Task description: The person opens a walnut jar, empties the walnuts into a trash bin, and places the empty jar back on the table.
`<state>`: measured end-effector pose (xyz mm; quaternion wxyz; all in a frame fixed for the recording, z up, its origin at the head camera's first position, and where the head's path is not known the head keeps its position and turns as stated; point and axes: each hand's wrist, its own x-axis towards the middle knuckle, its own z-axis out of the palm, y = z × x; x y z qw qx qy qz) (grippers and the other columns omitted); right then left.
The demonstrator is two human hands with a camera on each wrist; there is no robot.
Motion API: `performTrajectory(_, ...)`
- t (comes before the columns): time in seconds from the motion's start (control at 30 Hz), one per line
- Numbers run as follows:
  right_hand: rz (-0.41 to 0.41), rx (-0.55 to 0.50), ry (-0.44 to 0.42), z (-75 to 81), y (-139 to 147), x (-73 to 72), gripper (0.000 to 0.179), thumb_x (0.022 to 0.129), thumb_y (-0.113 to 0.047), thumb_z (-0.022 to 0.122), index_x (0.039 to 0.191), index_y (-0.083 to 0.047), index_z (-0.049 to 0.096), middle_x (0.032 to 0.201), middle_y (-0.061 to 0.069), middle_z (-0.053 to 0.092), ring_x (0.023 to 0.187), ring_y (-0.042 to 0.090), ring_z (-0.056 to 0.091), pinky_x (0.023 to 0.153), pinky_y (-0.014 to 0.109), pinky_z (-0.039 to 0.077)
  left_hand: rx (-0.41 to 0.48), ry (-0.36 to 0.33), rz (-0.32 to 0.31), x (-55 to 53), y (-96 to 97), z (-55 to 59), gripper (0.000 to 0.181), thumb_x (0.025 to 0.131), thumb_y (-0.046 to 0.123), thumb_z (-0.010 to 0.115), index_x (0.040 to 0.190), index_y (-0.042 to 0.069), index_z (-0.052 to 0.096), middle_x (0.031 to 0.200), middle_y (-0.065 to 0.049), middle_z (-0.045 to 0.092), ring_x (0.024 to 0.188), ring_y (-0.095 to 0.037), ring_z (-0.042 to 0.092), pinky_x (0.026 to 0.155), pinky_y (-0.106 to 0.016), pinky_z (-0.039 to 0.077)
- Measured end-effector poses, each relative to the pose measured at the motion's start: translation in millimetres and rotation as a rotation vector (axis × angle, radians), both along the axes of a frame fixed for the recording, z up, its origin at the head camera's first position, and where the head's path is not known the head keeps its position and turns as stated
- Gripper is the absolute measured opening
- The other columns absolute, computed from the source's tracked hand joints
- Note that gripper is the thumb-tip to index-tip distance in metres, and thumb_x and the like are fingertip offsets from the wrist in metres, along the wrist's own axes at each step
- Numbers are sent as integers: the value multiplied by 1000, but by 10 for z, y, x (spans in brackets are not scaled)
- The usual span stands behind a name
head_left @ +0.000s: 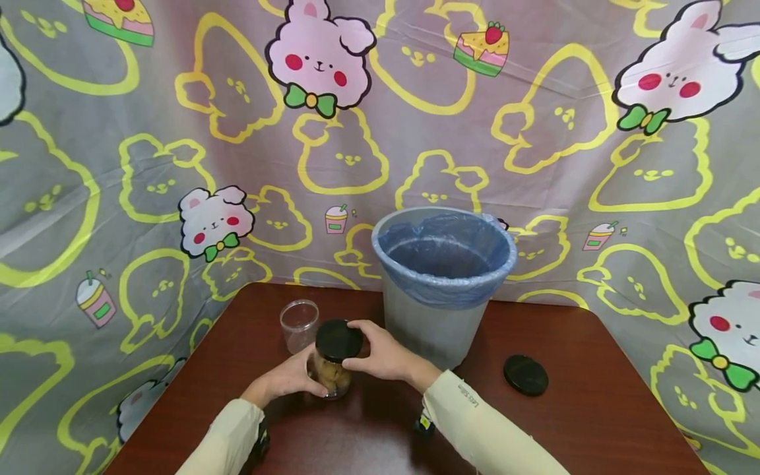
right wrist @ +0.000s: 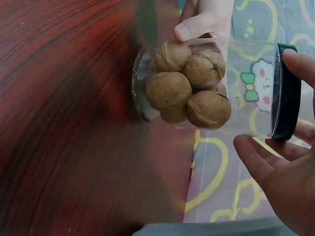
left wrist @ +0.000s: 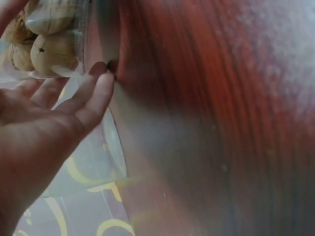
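A clear jar [head_left: 328,371] with several walnuts [right wrist: 168,91] in its lower part stands upright on the table. Its black lid [head_left: 339,340] sits on top. From the left, my left hand [head_left: 289,376] holds the jar low on its side, thumb at the front; the left wrist view shows walnuts [left wrist: 53,53] through the wall by those fingers. My right hand [head_left: 386,355] grips the lid's rim between thumb and fingers, and the right wrist view has its fingertips at the lid's edge. Just behind the jar is an uncovered clear jar [head_left: 299,323].
A grey bin [head_left: 436,323] lined with a blue plastic bag [head_left: 451,290] stands at the back of the brown table [head_left: 368,439]. Another black lid [head_left: 526,375] lies flat on the right. A patterned cloth [head_left: 332,158] hangs behind the table.
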<state>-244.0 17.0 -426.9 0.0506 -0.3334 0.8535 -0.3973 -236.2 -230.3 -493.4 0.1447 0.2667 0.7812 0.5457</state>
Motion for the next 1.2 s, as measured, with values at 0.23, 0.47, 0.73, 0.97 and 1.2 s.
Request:
performTrajectory(0.23, 9, -11, 4, 35, 177, 64, 73, 80, -36, 75, 138, -9, 40, 134, 8, 46, 104, 16, 55, 84, 26, 48, -39, -7, 46, 64, 73, 73, 79, 67, 5, 83, 131, 3, 37, 117, -10, 57, 106, -23, 54, 89, -25, 42)
performTrajectory(0.47, -7, 22, -13, 99, 390, 182, 75, 82, -40, 72, 141, -11, 36, 135, 4, 44, 105, 15, 55, 85, 27, 48, -72, 73, 83, 144, 185, 153, 83, 64, 14, 85, 131, 2, 38, 117, -10, 53, 104, -22, 53, 89, -28, 42)
performTrajectory(0.73, -3, 9, -10, 212, 638, 301, 76, 82, -42, 71, 141, -8, 36, 136, 6, 44, 104, 19, 56, 85, 30, 49, -54, 86, 84, 275, 399, 283, 83, 67, 19, 85, 135, 6, 38, 120, -7, 51, 106, -21, 52, 90, -29, 41)
performTrajectory(0.97, -31, -28, -21, 307, 882, 398, 74, 82, -39, 72, 139, -8, 38, 133, 7, 45, 106, 18, 54, 86, 33, 48, -60, 139, 112, 379, 634, 369, 88, 64, 22, 87, 136, 7, 40, 120, -7, 50, 104, -21, 51, 88, -30, 42)
performTrajectory(1.2, -57, -26, 6, 380, 1081, 464, 72, 82, -40, 72, 137, -9, 39, 132, 6, 46, 106, 18, 53, 88, 38, 46, -128, 220, 179, 441, 869, 420, 94, 57, 23, 90, 136, 10, 40, 116, -3, 54, 100, -18, 53, 86, -32, 42)
